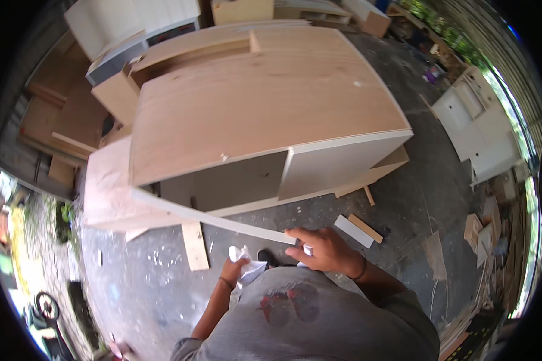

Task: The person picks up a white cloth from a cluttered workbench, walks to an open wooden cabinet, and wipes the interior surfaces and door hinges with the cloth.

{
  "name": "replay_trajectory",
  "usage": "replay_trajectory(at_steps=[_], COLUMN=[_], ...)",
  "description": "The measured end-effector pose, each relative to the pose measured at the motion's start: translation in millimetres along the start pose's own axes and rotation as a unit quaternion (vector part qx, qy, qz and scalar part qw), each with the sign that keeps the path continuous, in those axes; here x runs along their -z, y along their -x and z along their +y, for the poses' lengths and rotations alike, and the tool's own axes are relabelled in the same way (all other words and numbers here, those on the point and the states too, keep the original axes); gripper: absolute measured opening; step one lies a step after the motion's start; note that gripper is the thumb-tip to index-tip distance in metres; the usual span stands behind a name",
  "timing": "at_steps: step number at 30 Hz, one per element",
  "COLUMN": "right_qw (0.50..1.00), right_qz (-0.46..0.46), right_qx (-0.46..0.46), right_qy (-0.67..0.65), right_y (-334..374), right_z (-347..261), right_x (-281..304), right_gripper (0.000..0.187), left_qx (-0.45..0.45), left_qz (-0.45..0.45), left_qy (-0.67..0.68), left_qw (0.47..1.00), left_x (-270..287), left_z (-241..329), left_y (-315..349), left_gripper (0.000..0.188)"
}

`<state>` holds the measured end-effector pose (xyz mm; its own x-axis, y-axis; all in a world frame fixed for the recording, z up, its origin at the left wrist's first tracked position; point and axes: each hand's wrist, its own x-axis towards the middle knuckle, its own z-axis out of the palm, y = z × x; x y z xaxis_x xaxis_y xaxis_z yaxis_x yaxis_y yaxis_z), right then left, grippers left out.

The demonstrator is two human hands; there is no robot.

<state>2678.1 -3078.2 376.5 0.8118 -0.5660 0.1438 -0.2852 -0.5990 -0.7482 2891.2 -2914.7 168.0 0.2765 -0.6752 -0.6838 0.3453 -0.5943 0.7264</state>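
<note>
A large cabinet (265, 96) with a bare plywood top stands in front of me. Its right-hand white door (343, 165) is closed, while the left-hand door (235, 225) swings out toward me, seen edge-on. My right hand (326, 249) grips the free end of that open door between thumb and fingers. A bit of white material shows by its palm. Held low at my left side, my left hand (233, 269) is closed on a crumpled white cloth (247, 274). Dark space shows inside the cabinet's open half.
More plywood carcasses and boards (72, 114) stand at the left and behind. On the floor lie a plywood strip (195, 246) and two short offcuts (358, 230). White panels (479, 123) lean at the right, near stacked scrap wood (485, 237). A motorbike (47, 307) is at far left.
</note>
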Motion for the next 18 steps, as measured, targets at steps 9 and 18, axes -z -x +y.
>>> replay_trajectory(at_steps=[9, 18], right_qw=[0.959, 0.869], right_qz=[-0.233, -0.323], right_qx=[0.127, 0.337], right_qy=[-0.102, -0.162], right_y=[1.0, -3.6], right_z=[-11.3, -30.6], right_x=[-19.6, -58.7], right_gripper=[0.036, 0.023], left_qx=[-0.197, -0.227], left_qz=[0.052, 0.253], left_qy=[-0.286, -0.221], left_qw=[0.936, 0.914], left_x=[-12.1, -71.3], left_z=[-99.2, -60.2], left_y=[-1.9, 85.2], left_gripper=[0.044, 0.054])
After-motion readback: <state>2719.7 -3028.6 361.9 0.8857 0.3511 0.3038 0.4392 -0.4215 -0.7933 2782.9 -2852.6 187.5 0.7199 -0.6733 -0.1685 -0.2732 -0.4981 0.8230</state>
